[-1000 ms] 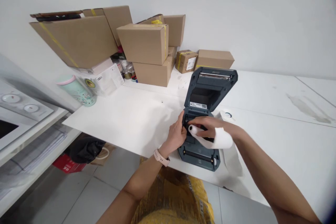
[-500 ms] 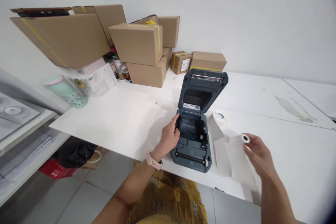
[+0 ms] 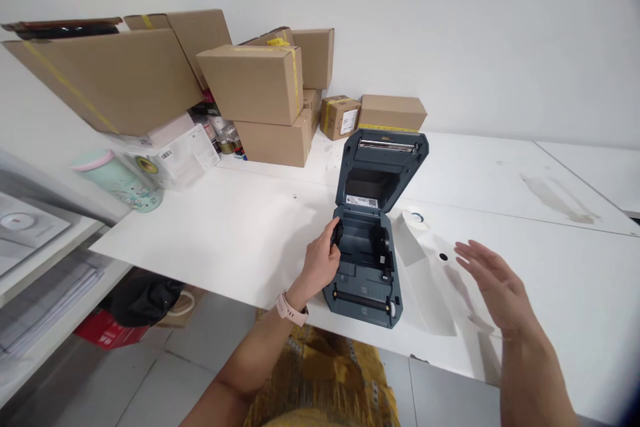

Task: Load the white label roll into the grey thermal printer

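Observation:
A dark grey label printer (image 3: 365,280) stands on the white table with its lid (image 3: 385,160) raised and its roll bay showing no roll inside. My left hand (image 3: 323,257) grips the left side of the bay, its fingers curled over the wall at the black roll holder (image 3: 337,233). To the right, my right hand (image 3: 493,280) hovers above the table, fingers stretched out and nothing held. Just left of it lies a small white paper roll (image 3: 447,267) with a dark core opening. A loose white strip (image 3: 427,300) runs beside the printer towards another roll with a blue core (image 3: 415,218).
Cardboard boxes (image 3: 255,87) are stacked at the back left, with two smaller ones (image 3: 393,112) behind the printer. A mint tumbler (image 3: 120,180) and a white box (image 3: 183,153) stand at the left. The table's front edge runs close below the printer.
My right hand has let go of the small paper roll, which now rests on the table, and its fingers have spread. My left hand keeps its place on the printer.

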Tool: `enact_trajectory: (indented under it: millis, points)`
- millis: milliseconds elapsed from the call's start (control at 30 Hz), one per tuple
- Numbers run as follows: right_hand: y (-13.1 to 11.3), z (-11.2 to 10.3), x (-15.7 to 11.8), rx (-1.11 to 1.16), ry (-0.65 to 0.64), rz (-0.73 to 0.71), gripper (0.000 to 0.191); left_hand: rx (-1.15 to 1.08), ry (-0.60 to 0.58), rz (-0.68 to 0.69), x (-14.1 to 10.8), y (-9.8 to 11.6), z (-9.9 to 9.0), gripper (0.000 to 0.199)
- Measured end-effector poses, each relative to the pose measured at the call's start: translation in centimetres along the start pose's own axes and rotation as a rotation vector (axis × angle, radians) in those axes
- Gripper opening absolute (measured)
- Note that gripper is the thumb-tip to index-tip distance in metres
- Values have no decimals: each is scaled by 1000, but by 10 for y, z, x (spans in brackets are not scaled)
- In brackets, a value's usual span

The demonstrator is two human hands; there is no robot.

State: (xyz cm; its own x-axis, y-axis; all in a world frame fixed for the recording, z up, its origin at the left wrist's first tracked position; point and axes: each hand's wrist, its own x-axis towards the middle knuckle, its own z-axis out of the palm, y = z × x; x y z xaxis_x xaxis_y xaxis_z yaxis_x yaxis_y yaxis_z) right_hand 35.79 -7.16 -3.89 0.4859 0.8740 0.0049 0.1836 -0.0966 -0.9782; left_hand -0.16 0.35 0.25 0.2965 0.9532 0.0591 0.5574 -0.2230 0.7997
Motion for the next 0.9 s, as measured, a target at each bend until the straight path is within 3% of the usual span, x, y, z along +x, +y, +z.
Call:
enact_trajectory:
  millis: [100, 200, 300, 433, 533, 733, 833, 900]
  points:
    - [-21, 1, 25, -119, -60, -77, 62, 25, -19, 14, 0, 1, -1, 73]
    - [-41, 15, 61, -396, -289, -163, 81, 32, -19, 18, 0, 0, 0, 74]
    - [-50, 38, 94, -537, -459, -220, 92, 31, -11, 12, 0, 0, 1, 74]
    - [-52, 63, 113, -586, -492, -204, 83, 27, -6, -1, -1, 1, 1, 73]
    - [-57, 64, 110, -594, -447, -182, 72, 17, -10, 6, -2, 1, 0, 73]
    - [-91, 39, 78, -379, -421, -215, 61, 41, -7, 5, -2, 0, 1, 75]
    - [-119, 53, 53, -136, -506, -223, 61, 44, -3, 20, -2, -1, 2, 78]
    - [-136, 76, 39, -152, -612, -262, 62, 54, 0, 22, -2, -1, 3, 80]
